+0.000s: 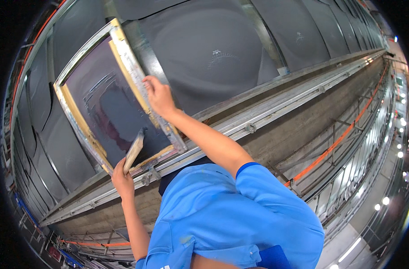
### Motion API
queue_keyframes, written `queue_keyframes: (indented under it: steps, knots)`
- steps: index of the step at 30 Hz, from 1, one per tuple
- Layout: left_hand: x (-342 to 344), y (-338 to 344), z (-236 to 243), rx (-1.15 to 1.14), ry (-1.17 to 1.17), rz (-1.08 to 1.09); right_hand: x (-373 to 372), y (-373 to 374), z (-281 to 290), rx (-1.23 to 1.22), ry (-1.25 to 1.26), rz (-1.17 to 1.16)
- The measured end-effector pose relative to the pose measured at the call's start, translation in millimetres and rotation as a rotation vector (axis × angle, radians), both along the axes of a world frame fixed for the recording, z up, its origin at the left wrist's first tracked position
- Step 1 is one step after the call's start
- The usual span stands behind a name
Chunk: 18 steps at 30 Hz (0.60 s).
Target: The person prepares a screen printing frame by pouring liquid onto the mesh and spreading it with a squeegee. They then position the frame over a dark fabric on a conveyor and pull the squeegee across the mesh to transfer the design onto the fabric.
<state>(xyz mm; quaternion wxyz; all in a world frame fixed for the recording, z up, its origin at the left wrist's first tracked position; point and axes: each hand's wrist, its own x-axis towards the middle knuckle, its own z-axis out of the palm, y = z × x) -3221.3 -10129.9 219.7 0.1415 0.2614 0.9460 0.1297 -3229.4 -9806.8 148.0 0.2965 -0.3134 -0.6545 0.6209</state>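
Note:
A screen printing frame (132,67) lies tilted across the dark fabric panels on a long table, its metal sides edged with yellowish tape. Dark ink is smeared over its mesh (90,67), and a wet patch covers the middle and lower part. My left hand (123,180) is closed round a wooden-handled squeegee (134,151) at the frame's near end, the squeegee's far end reaching down to the inked mesh. Against the right side of the frame, my right hand (160,97) grips the rail with its fingers bent. What lies under the mesh is hidden.
Dark fabric panels (200,27) with small white prints run along the table to both sides. A metal rail (276,111) with clamp-like fittings follows the near edge. Right of me, an orange bar (323,152) and metal racks line the aisle under ceiling lights.

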Motion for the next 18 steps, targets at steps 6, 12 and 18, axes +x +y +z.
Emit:
queue_keyframes:
  steps: [6, 12, 18]
  knots:
    - [-1, 1, -11, -0.026, 0.039, 0.072, -10, -10, -12, -0.017, 0.028, 0.028]
    - [-1, 11, -15, -0.153, 0.036, 0.165, -7, 0, -6, -0.214, -0.002, 0.125]
    - [-16, 8, -10, -0.231, -0.031, 0.174, -11, -3, -14, -0.320, 0.042, 0.069]
